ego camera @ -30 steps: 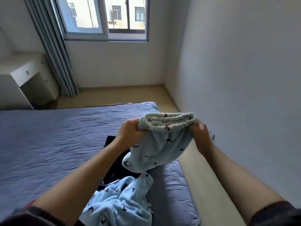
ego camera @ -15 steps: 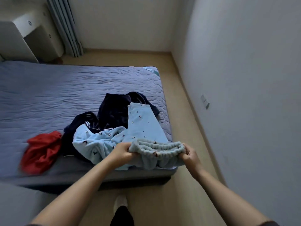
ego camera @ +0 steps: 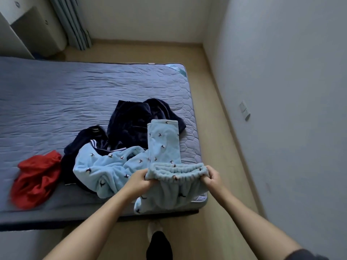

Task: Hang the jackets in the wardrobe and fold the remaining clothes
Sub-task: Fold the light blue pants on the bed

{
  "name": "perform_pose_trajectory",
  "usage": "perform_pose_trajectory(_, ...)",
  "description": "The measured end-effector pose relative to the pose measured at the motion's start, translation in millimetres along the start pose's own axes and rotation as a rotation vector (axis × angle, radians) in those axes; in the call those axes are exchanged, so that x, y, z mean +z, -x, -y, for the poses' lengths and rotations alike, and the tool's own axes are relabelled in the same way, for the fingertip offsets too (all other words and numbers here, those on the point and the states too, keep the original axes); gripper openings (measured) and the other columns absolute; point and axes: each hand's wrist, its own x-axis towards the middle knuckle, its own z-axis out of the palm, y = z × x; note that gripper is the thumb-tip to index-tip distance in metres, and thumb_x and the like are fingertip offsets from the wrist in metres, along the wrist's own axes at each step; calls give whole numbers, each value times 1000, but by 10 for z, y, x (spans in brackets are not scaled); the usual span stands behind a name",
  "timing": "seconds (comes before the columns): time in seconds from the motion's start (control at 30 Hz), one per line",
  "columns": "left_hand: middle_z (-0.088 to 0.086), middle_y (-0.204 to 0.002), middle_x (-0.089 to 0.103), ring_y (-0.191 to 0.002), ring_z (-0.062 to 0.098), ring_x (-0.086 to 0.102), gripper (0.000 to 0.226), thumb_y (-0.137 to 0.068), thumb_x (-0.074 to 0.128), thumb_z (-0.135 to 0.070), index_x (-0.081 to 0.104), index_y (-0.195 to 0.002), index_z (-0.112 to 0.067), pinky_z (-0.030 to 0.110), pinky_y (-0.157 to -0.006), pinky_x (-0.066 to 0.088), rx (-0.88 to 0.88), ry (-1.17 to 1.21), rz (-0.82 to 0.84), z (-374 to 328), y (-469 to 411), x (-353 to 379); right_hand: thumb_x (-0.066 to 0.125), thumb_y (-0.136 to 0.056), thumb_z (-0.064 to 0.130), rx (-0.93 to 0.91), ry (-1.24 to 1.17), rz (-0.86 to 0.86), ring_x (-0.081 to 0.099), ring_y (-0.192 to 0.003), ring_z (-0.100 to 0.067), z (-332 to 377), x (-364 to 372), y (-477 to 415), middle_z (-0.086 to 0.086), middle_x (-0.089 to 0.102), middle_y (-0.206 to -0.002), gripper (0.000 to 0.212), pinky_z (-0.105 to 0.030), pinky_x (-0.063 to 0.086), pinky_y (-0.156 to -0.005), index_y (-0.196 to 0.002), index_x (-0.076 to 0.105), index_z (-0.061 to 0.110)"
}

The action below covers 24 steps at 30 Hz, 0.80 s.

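Two hands are on one garment. The left hand and the right hand each grip an end of the gathered waistband of the pale blue trousers, fingers curled into the fleece. The waistband is stretched between them over the near right corner of the bed. One trouser leg lies flat up the mattress, and the seat sags over the bed's edge below the hands.

There are two pale blue pieces with the same small dark bird print: the trousers and a crumpled top just left of them, touching. Behind these lies a dark navy heap, and a navy piece with white stripes pokes out from under the top; whether that is one garment or two is hard to tell. One red garment sits bunched to the far left, touching the navy.

The bed carries all of it. Below, one foot shows on the floor, blurred. A curtain and a white cabinet are cut off at the top edge.
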Motion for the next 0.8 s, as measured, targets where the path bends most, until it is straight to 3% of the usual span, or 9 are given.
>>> perform_pose_trajectory(0.17, -11, -75, 72, -72, -3, 63, 10, -80, 68, -32, 71, -80, -23, 16, -61, 50, -35, 74, -123, -169, -947, -219, 49, -90, -3, 54, -30, -43, 52, -87, -18, 179, 50, -893, -24, 64, -94, 13, -34, 42, -77, -97, 58, -9)
perform_pose_trajectory(0.27, -10, -73, 68, -69, -1, 59, 18, -75, 66, -39, 68, -79, -21, 19, -61, 47, -69, 127, -191, -191, -1438, -320, 49, -91, -2, 65, -59, -59, 53, -90, -17, 242, 97, -1413, -22, 65, -102, 16, -33, 43, -79, -101, 62, -3)
perform_pose_trajectory(0.4, -3, -77, 65, -71, 7, 56, 23, -78, 67, -39, 66, -86, -17, 27, -64, 46, -94, 168, -300, -70, -2219, -388, 51, -95, 7, 48, -89, -80, 50, -77, -10, 168, 214, -2301, -5, 62, -85, 12, -31, 42, -70, -90, 62, 8)
perform_pose_trajectory(0.53, -14, -78, 65, -72, 0, 58, 9, -88, 60, -38, 62, -83, -31, 16, -58, 41, -131, 113, -412, 225, -3139, -395, 53, -94, 17, 45, -93, -125, 45, -68, -8, -224, 488, -3310, 3, 54, -71, 16, -26, 37, -59, -80, 57, 11)
perform_pose_trajectory(0.67, -15, -86, 65, -82, -1, 58, 5, -89, 57, -38, 60, -89, -34, 19, -61, 40, -177, 42, -470, 618, -3985, -461, 52, -94, 16, 41, -114, -104, 44, -59, 2, -702, 804, -4208, 5, 54, -71, 16, -12, 38, -52, -78, 54, 15)
perform_pose_trajectory(0.8, -12, -90, 63, -82, 4, 58, 10, -90, 54, -39, 59, -94, -31, 21, -61, 40, -227, -39, -527, 1014, -4691, -527, 50, -94, 22, 55, -110, -85, 46, -65, -4, -1079, 1069, -4945, 8, 54, -72, 15, -21, 39, -60, -80, 53, 21)
